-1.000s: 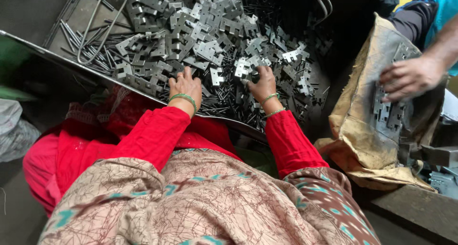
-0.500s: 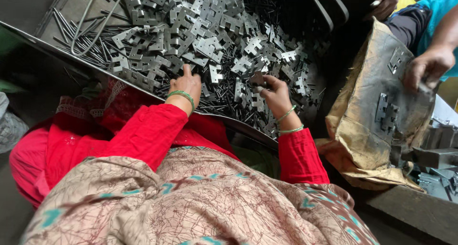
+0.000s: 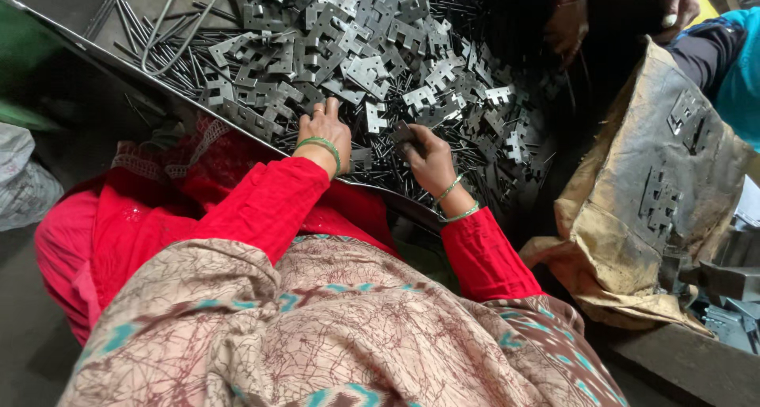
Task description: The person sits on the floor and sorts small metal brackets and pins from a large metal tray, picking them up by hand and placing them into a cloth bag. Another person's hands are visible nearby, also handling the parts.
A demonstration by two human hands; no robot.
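step: sorting metal plates (image 3: 372, 66) on bench (image 3: 95, 51) | left hand (image 3: 323, 131) flat, fingers open | right hand (image 3: 427, 157) fingers gripping one plate (image 3: 401, 131) | next: lift clear

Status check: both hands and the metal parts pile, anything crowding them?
Left hand flat on the stamped plates, grip open. Right hand shut on a dark plate. Brown sack at right; another person's hand above it.

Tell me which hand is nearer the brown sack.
Right. The right hand lies in the metal pieces, closer to the brown sack; the left hand is farther left.
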